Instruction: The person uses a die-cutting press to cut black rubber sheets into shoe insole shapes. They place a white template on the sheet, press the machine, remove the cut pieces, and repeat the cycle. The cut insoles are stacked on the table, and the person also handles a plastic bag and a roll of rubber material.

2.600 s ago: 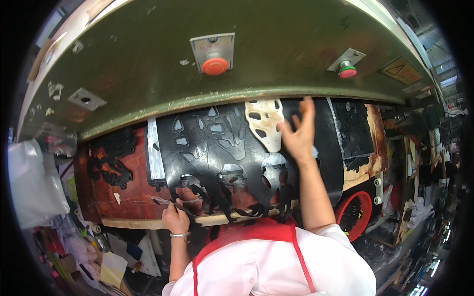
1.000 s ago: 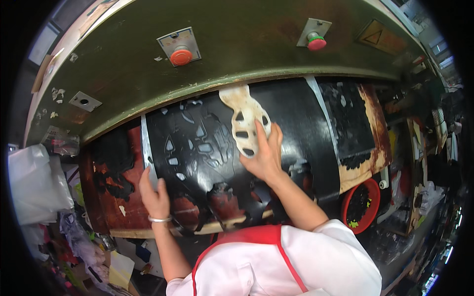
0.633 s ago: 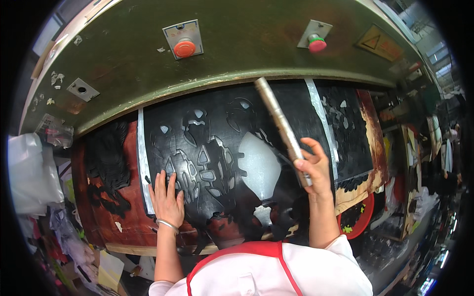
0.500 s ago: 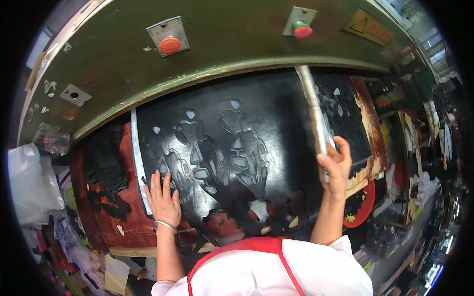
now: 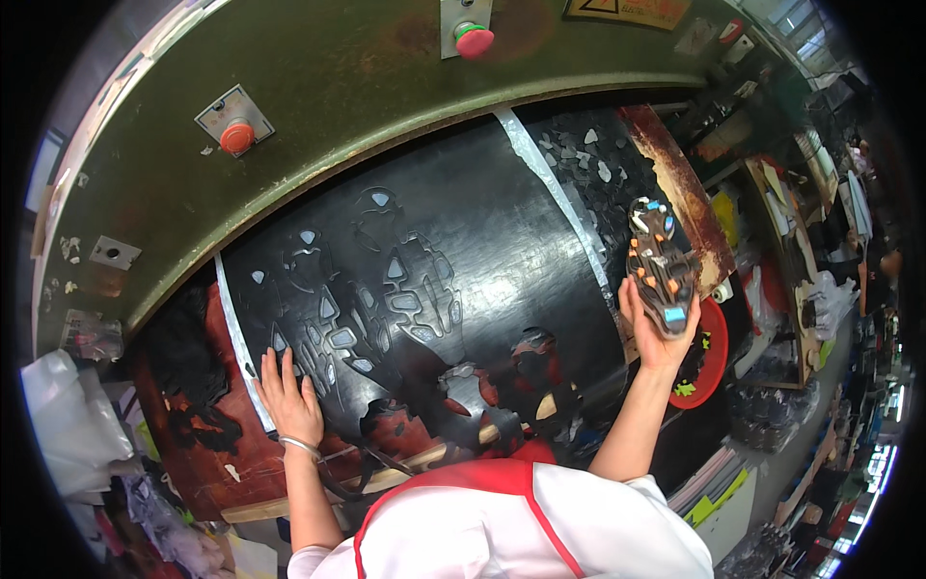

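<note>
A: Where is the dark contoured tool (image 5: 662, 265)?
B: On the right, in the person's right hand (image 5: 661, 330). Its visible face carries small orange and blue patches, and its narrow end lies toward the palm.

A: How do those fingers stand?
B: Grasping the tool by its near end, with the thumb along its left side. Some of the other fingers are hidden by it, so their exact placing cannot be told.

A: And the left hand (image 5: 295, 405)?
B: It grips nothing; its fingers are spread, resting on the near left part of the black sheet (image 5: 473, 174), just beside the pale strip (image 5: 231, 323) along that edge.

A: What marks the sheet?
B: Cut outlines across its left and middle, pale patches showing in several, and ragged openings along the near edge.

A: What else is nearby?
B: A red bowl (image 5: 717, 349) stands just right of the right hand. On the far side, a green machine front (image 5: 338, 68) bears a red button (image 5: 236, 137).
</note>
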A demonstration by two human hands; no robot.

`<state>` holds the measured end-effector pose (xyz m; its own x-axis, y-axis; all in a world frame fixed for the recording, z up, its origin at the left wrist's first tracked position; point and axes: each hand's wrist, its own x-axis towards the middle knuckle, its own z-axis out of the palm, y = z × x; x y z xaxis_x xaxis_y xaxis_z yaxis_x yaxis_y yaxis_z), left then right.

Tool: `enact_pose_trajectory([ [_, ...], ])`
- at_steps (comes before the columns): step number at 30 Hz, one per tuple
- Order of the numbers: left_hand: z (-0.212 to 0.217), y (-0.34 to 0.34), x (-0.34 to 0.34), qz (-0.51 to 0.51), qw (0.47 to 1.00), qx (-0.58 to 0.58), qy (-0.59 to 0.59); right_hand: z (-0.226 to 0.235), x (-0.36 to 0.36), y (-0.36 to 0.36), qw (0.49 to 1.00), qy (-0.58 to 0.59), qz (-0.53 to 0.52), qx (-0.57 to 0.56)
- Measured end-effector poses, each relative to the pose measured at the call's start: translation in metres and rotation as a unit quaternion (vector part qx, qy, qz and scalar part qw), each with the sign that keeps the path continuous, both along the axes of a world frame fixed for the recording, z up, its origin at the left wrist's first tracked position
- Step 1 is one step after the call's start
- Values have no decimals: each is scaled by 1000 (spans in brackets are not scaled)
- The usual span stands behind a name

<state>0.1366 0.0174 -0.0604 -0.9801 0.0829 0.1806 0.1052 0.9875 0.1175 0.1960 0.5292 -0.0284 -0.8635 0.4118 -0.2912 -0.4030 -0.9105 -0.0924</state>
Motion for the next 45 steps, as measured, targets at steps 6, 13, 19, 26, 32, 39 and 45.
enact_pose_trajectory([
  [6, 3, 0, -2, -9, 999, 50, 11, 15, -21, -71, 849, -211, 23, 484],
  [13, 19, -21, 8, 21, 965, 257, 41, -9, -103, -155, 402, -248, -41, 881],
  [19, 10, -37, 66, 154, 950, 268, 45, -38, -158, -172, 399, -238, -113, 878],
  [26, -53, -19, 68, 154, 963, 194, 109, -29, -185, -159, 290, -159, -68, 941],
  [32, -52, -28, 13, 161, 947, 251, 116, 8, -183, -142, 357, -69, -160, 917],
  [39, -50, -30, -63, 160, 953, 210, 149, 65, -334, -109, 320, -206, -209, 901],
  [45, -43, -50, -110, 179, 966, 158, 96, 56, -347, -126, 375, -179, -200, 888],
])
